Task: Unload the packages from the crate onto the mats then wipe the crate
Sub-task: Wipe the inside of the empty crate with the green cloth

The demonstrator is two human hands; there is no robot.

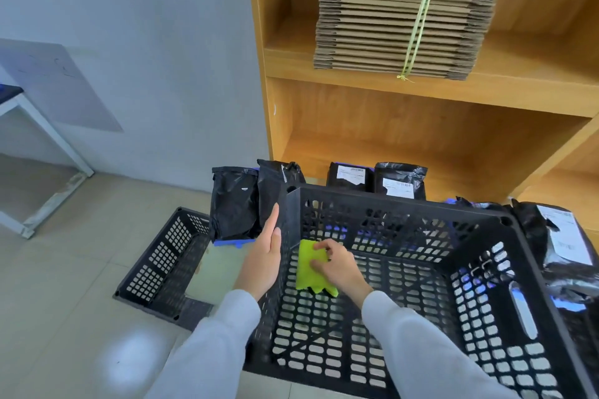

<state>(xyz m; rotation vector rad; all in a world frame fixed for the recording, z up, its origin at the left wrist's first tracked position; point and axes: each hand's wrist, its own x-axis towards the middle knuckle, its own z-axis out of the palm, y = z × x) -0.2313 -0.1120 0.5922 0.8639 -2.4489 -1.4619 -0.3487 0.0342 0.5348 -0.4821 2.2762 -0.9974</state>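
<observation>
A black perforated crate (486, 269) stands on the floor in front of me with no packages inside. My right hand (334, 264) is inside it and presses a yellow-green cloth (309, 272) against the crate's left inner wall near the bottom. My left hand (264, 256) lies flat with straight fingers against the outside of that same left wall. Black packages (233, 201) stand upright on a blue mat (235, 242) behind the crate's left corner. More labelled black packages (400, 181) stand behind the crate, and another package (557, 243) lies at the right.
A second, smaller black crate (162, 262) lies on the tiled floor to the left. A wooden shelf unit (421, 91) rises behind, holding a tied stack of flat cardboard (405, 16). A white table leg (48, 136) stands at the far left.
</observation>
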